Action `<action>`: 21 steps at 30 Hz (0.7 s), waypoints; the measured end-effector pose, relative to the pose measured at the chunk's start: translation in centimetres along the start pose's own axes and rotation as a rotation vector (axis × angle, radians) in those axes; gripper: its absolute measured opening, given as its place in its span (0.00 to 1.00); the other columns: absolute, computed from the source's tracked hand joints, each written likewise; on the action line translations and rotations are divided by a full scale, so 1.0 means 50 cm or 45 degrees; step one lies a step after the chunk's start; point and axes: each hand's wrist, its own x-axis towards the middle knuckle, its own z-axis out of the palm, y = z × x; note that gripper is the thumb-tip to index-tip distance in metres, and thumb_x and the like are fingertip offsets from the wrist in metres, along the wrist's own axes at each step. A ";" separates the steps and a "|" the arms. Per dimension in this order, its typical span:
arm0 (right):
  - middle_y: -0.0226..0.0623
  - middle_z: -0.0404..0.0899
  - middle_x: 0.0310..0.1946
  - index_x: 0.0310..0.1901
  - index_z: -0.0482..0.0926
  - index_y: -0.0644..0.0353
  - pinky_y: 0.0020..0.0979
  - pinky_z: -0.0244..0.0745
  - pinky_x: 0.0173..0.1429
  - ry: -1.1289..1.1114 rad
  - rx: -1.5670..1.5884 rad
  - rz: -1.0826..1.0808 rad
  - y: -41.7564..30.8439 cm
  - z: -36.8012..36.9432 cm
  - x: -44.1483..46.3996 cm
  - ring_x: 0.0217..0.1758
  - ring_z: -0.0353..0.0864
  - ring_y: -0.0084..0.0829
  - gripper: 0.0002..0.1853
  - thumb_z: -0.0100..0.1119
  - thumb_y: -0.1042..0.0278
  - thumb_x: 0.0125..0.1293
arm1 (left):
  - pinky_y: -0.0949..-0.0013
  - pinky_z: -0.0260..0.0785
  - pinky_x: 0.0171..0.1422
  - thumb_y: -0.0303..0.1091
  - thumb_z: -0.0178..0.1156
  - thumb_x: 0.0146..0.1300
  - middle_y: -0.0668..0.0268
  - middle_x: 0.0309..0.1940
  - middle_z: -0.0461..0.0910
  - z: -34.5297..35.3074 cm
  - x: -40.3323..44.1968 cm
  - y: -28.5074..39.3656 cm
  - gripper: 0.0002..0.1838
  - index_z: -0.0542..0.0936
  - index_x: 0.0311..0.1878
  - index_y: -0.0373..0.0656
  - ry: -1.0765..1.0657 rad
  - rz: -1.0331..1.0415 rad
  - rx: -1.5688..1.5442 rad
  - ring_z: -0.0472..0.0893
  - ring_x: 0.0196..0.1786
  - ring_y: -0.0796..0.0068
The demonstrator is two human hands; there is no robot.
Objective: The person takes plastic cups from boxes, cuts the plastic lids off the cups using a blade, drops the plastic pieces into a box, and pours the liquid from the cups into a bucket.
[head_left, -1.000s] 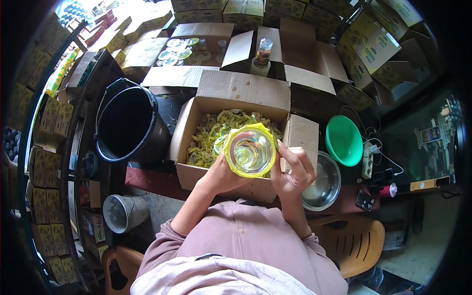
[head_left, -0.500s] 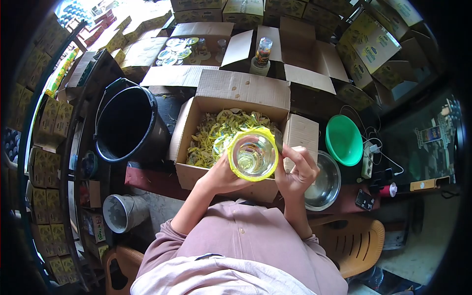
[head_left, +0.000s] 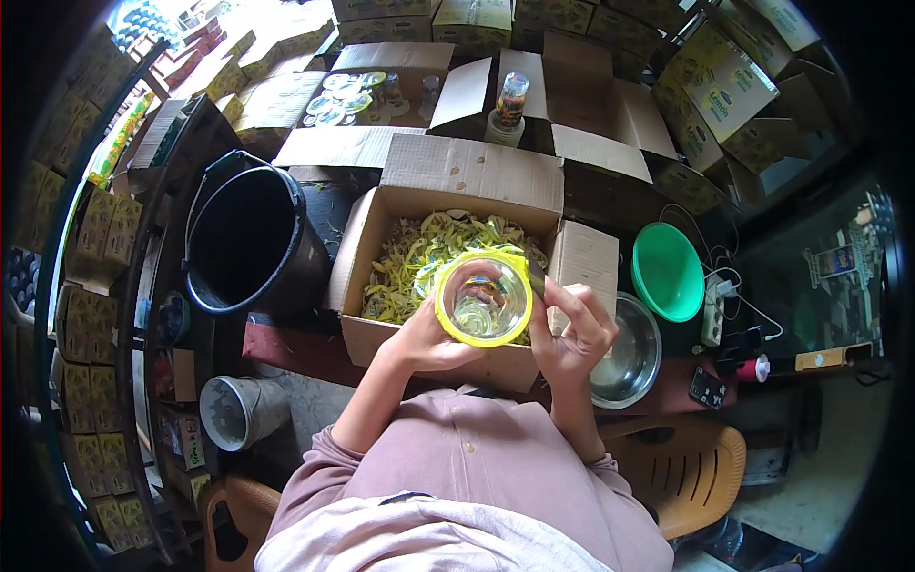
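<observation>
My left hand (head_left: 431, 341) is wrapped round a clear cup (head_left: 484, 307), its mouth tilted up towards me. A bright yellow edge (head_left: 440, 310) rings the cup's rim. My right hand (head_left: 575, 334) is closed at the right of the rim, pinching a small dark flat piece (head_left: 537, 278) against the yellow edge; its exact kind is hard to make out. Under the cup stands an open cardboard box (head_left: 467, 157) filled with curled yellow-green strips (head_left: 410, 250). The cup and my hands hide part of the strips.
A black bucket (head_left: 303, 243) stands left of the box, a grey bucket (head_left: 262, 410) lower down. On the right are a green basin (head_left: 667, 272), a metal bowl (head_left: 640, 357) and a power strip (head_left: 711, 319) with cables. Behind, an open carton (head_left: 381, 112) holds round printed lids (head_left: 334, 103).
The cup has shifted slightly left and turned a little in my left hand. My right hand stays close to the rim, nearly in the same place.
</observation>
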 end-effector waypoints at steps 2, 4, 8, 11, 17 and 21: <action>0.31 0.73 0.18 0.35 0.82 0.57 0.23 0.68 0.24 0.045 -0.004 -0.024 -0.003 0.003 -0.004 0.19 0.72 0.23 0.15 0.65 0.83 0.43 | 0.68 0.66 0.53 0.30 0.64 0.42 0.58 0.50 0.66 -0.002 0.001 0.003 0.34 0.62 0.56 0.37 0.021 0.012 -0.025 0.73 0.48 0.71; 0.31 0.73 0.18 0.36 0.81 0.58 0.23 0.68 0.24 0.052 -0.031 -0.022 -0.005 0.001 -0.014 0.19 0.72 0.22 0.15 0.65 0.83 0.43 | 0.69 0.66 0.53 0.29 0.64 0.42 0.59 0.50 0.66 -0.002 0.001 0.007 0.34 0.62 0.56 0.37 0.047 0.008 -0.051 0.73 0.48 0.71; 0.30 0.74 0.19 0.36 0.81 0.58 0.23 0.69 0.25 0.061 -0.056 -0.044 -0.009 0.004 -0.025 0.19 0.73 0.22 0.15 0.65 0.83 0.43 | 0.69 0.66 0.52 0.29 0.64 0.42 0.58 0.50 0.66 0.001 0.001 0.008 0.34 0.62 0.56 0.37 0.081 -0.016 -0.069 0.73 0.48 0.71; 0.30 0.74 0.19 0.36 0.82 0.59 0.23 0.70 0.25 0.060 -0.094 -0.043 -0.010 0.003 -0.024 0.19 0.73 0.23 0.16 0.65 0.83 0.43 | 0.69 0.66 0.52 0.29 0.64 0.42 0.58 0.50 0.66 0.000 0.001 0.009 0.34 0.62 0.56 0.37 0.032 0.001 -0.014 0.74 0.47 0.71; 0.30 0.73 0.19 0.37 0.82 0.58 0.23 0.69 0.25 0.056 -0.109 -0.052 -0.007 0.002 -0.016 0.19 0.73 0.23 0.17 0.64 0.84 0.41 | 0.68 0.66 0.51 0.29 0.64 0.42 0.58 0.48 0.67 0.001 0.002 0.013 0.34 0.62 0.55 0.36 0.009 0.007 0.056 0.75 0.45 0.71; 0.30 0.73 0.19 0.37 0.82 0.57 0.23 0.69 0.25 0.042 -0.095 -0.039 -0.004 0.004 -0.013 0.19 0.72 0.23 0.17 0.64 0.84 0.41 | 0.67 0.63 0.53 0.31 0.64 0.41 0.58 0.48 0.67 0.000 0.000 0.014 0.34 0.63 0.54 0.37 -0.018 -0.104 -0.021 0.74 0.46 0.68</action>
